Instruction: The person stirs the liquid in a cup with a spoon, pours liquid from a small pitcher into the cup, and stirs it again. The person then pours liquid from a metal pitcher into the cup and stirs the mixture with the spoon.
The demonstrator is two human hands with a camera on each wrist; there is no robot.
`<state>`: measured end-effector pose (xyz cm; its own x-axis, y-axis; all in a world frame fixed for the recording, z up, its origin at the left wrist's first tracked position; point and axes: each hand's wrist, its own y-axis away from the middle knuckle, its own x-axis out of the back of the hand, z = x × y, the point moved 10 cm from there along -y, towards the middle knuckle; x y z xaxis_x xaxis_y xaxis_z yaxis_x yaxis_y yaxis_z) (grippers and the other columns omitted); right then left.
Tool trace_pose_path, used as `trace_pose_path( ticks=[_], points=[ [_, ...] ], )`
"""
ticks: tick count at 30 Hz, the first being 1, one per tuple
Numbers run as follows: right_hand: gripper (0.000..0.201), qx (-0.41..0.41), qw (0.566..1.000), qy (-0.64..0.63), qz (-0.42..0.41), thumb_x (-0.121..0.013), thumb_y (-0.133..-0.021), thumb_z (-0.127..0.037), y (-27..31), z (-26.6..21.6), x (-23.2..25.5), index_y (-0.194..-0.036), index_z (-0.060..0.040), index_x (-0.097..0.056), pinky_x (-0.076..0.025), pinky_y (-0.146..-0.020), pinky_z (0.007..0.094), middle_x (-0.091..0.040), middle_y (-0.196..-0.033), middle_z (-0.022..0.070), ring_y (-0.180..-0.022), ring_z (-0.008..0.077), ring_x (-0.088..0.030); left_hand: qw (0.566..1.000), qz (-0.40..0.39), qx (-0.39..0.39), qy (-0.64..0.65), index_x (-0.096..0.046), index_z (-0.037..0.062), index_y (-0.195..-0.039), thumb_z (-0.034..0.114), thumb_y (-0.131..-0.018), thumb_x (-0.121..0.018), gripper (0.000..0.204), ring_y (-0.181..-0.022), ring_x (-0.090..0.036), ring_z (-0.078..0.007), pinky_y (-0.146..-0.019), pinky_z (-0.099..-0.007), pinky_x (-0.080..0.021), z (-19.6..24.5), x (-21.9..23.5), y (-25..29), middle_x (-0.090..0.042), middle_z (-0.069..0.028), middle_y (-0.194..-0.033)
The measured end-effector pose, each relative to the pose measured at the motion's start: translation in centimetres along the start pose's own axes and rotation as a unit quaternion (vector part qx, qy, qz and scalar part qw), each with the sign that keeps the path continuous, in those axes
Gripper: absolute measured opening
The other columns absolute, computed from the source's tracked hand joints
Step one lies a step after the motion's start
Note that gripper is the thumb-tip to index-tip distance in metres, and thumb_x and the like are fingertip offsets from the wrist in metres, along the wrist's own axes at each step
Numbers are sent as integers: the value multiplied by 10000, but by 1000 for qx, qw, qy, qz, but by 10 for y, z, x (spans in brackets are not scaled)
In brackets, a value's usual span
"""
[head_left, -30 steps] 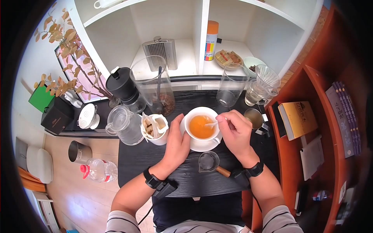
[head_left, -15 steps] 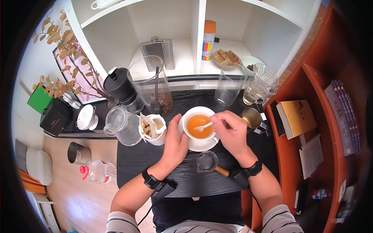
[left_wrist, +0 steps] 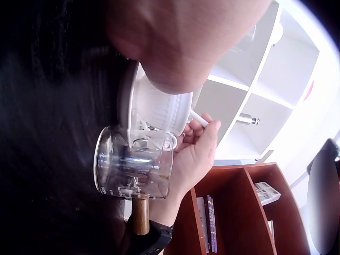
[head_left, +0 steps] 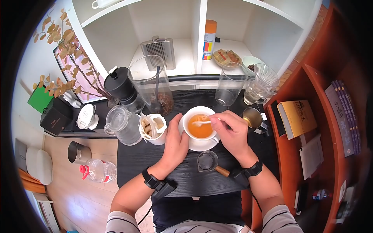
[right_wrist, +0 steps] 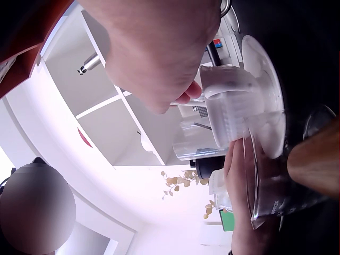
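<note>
In the head view a white teacup (head_left: 214, 134) of amber liquid (head_left: 200, 132) stands on a white saucer (head_left: 199, 147). My right hand (head_left: 234, 133) pinches a white spoon (head_left: 201, 123) between thumb and fingers, its bowl dipping into the liquid. Against the cup's left side rests my left hand (head_left: 175, 143), with fingers extended along the cup and saucer. The ribbed cup wall (right_wrist: 228, 114) shows in the right wrist view, where the right hand covers the spoon. Just in front of the saucer sits a small glass pitcher (left_wrist: 135, 164) with a wooden handle (left_wrist: 141, 215).
Left of the cup are a white cup with a drip bag (head_left: 154, 134), a glass jug (head_left: 123, 128) and a tall glass vessel (head_left: 152, 83). A metal cup (head_left: 252, 117) and a glass dripper (head_left: 265, 77) stand on the right. Behind is a white shelf (head_left: 180, 66).
The spoon has moved about within the cup: at the right side, then lower toward the middle, now higher up. My right hand has shifted slightly with it; the left hand stays by the cup.
</note>
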<state>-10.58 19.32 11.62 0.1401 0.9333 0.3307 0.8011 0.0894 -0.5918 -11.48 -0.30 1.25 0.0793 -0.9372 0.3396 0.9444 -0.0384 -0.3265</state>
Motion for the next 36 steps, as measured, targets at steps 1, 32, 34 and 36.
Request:
trace_pose_path(
  ticks=[1, 32, 34, 36],
  points=[
    [70, 39, 999, 12, 29, -788, -960, -44, -1, -9, 4, -972, 23, -772, -476, -567, 280, -679, -777, 77, -630, 129, -623, 1000, 0, 0, 0, -402, -107, -1516, 7, -981, -538, 564, -1346, -565, -463, -1164, -493, -430, 1, 0, 0, -550, -330, -1441],
    [66, 70, 994, 63, 62, -801, -929, -13, 0, -13, 17, -983, 21, -785, -454, -536, 270, -713, -790, 81, -597, 116, -598, 1000, -3, 3, -4, -408, -105, -1512, 12, -985, -534, 554, -1345, -561, -467, -1162, -497, -430, 5, 2, 0, -548, -326, -1435],
    [63, 52, 997, 37, 33, -803, -927, -12, 0, -8, 12, -978, 20, -784, -452, -533, 271, -708, -784, 81, -595, 119, -599, 1000, -3, 1, -9, -409, -103, -1511, 11, -984, -536, 554, -1347, -560, -467, -1163, -498, -429, 5, 1, 0, -549, -325, -1434],
    [61, 35, 999, 10, 3, -805, -924, -12, 0, -4, 5, -972, 19, -783, -450, -531, 272, -704, -777, 82, -592, 122, -599, 1000, -2, 0, -10, -408, -103, -1512, 8, -983, -540, 556, -1347, -559, -468, -1163, -499, -430, 5, 1, 0, -547, -325, -1438]
  ],
)
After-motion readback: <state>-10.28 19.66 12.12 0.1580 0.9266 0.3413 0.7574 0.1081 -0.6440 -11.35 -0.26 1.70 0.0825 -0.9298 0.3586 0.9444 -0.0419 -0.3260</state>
